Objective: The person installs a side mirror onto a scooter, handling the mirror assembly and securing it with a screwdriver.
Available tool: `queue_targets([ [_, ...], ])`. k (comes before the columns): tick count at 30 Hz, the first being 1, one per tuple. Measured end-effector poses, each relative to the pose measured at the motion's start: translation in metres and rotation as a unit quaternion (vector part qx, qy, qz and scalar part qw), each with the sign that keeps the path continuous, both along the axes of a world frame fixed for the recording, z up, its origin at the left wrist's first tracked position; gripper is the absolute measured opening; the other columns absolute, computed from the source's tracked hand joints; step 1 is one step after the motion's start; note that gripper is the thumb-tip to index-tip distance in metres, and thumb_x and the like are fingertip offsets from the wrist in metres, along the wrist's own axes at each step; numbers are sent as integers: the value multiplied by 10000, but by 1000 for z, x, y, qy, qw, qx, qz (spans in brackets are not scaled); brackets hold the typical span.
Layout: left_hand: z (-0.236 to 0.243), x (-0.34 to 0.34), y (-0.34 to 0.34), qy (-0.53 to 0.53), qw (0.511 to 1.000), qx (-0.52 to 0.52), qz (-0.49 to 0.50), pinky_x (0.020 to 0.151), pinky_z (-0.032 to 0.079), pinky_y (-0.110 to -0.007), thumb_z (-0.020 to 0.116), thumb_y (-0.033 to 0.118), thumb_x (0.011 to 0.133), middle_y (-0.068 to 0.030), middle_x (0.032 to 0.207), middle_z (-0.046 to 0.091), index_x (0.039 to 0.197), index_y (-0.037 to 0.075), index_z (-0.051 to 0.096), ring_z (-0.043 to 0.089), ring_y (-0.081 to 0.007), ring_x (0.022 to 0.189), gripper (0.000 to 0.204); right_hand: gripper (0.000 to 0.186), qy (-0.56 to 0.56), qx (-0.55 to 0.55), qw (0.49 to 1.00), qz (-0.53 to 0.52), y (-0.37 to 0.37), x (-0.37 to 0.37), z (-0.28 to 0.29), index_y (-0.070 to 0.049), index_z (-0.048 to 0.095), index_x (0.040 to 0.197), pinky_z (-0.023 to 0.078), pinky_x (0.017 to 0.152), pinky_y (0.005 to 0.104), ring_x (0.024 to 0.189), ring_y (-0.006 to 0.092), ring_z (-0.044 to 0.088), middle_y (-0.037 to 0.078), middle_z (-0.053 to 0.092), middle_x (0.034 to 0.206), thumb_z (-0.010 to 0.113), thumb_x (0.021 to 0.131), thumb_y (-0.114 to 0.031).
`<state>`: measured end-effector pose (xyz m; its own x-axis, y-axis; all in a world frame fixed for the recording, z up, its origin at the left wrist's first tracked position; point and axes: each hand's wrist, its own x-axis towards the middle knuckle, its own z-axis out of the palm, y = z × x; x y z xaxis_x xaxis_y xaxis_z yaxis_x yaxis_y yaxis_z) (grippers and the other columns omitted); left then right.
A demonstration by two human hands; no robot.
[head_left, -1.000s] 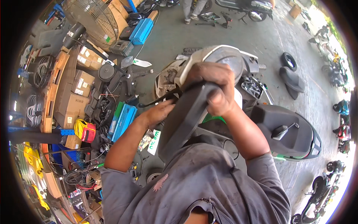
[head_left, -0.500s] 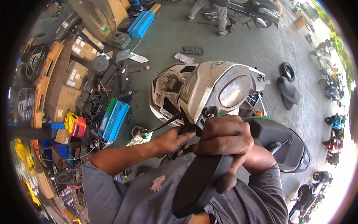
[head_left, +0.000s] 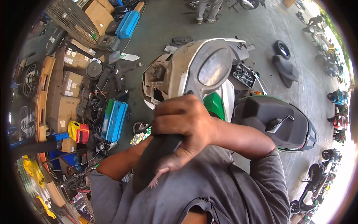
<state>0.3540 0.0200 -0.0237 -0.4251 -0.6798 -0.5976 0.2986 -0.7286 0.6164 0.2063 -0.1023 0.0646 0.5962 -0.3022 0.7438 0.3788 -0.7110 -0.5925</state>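
My right hand [head_left: 186,123] is closed around a black scooter mirror [head_left: 153,160], fingers wrapped over the top and thumb along its side. It is over the near left of the scooter's handlebar cover [head_left: 178,71], which carries an oval instrument panel [head_left: 215,67]. The mirror's stem and any contact with the handlebar are hidden under my fist. My left forearm [head_left: 125,158] reaches in behind the mirror, and its hand is hidden there. A second black mirror [head_left: 274,126] lies on the scooter seat [head_left: 253,112] to the right.
A tray of tools [head_left: 244,76] and a wrench [head_left: 260,83] lie beyond the seat. Farther right are a loose seat [head_left: 284,69] and a tyre [head_left: 282,49]. Blue toolboxes [head_left: 115,121] and cardboard boxes [head_left: 67,108] stand left. A person [head_left: 207,9] stands at the far side.
My right hand has moved left with the mirror and now covers my left hand, which showed at the handlebar before. The view has shifted, so the scooter appears higher and farther left.
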Motion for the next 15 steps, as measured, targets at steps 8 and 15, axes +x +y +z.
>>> queue_targets([
  [8, -40, -57, 11, -59, 986, 93, 126, 405, 423, -291, 528, 491, 981, -14, 663, 530, 951, 104, 504, 483, -109, 428, 389, 479, 2, 369, 889, -270, -26, -137, -66, 57, 622, 1137, 475, 861, 285, 948, 184, 628, 133, 670, 1047, 443, 1043, -378],
  [15, -69, -128, 39, -177, 955, -15, 236, 412, 426, -288, 488, 505, 992, -18, 661, 512, 912, 81, 520, 503, -133, 461, 433, 837, 485, 298, 420, -707, 21, -367, -194, -149, 409, 1436, 343, 1076, 560, 1368, 411, 368, 226, 341, 1514, 773, 753, -469],
])
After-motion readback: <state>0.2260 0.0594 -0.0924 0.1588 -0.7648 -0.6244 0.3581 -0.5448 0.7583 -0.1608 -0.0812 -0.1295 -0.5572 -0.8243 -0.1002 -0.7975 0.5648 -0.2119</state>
